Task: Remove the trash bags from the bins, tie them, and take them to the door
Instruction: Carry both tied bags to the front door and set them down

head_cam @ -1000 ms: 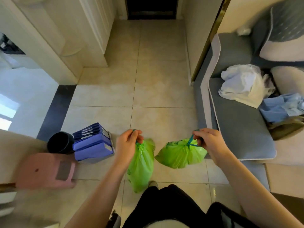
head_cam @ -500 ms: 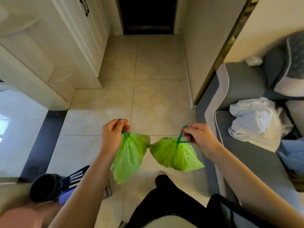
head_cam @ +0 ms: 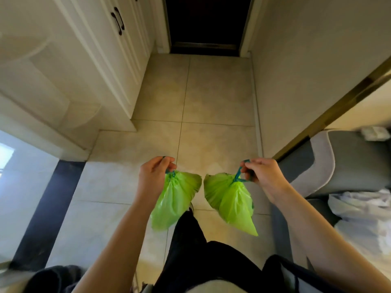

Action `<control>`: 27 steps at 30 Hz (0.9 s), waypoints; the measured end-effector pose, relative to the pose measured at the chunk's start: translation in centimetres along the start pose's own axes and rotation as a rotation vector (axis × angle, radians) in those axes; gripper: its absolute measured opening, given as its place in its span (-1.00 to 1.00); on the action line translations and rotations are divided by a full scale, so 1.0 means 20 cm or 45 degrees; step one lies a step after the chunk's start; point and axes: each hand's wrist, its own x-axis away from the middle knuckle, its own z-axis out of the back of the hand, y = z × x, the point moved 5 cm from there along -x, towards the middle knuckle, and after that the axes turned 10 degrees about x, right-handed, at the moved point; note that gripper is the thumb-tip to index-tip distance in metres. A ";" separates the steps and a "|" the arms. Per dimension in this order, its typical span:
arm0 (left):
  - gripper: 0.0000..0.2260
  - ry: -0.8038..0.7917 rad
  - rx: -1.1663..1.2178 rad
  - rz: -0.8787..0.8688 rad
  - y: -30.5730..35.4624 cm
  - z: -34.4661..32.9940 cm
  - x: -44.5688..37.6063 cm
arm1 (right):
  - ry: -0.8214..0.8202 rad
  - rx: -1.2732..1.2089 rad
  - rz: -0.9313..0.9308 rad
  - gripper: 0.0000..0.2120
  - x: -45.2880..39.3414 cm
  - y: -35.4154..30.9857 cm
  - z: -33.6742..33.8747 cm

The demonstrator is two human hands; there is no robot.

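- The door [head_cam: 206, 20] is cut off by the top edge.
- The sofa [head_cam: 347, 166] runs past the right edge.
- The contents of both green bags [head_cam: 175, 199] are hidden.

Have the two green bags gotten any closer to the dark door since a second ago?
Yes. Both green bags moved forward along the tile floor toward the dark door.

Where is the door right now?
In the head view the dark door is straight ahead at the hallway's far end, beyond the white cabinet.
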 end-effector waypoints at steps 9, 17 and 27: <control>-0.80 -0.136 -0.010 0.005 0.31 -0.21 -0.88 | 0.152 -0.110 -0.051 -0.74 -0.68 -0.56 -0.15; -0.79 -0.126 -0.029 -0.017 0.56 -0.47 -1.56 | 0.109 -0.118 -0.005 -0.79 -1.28 -1.04 -0.23; -0.82 0.098 -0.046 -0.057 0.89 -0.81 -2.44 | -0.099 -0.013 0.066 -0.80 -2.17 -1.66 -0.27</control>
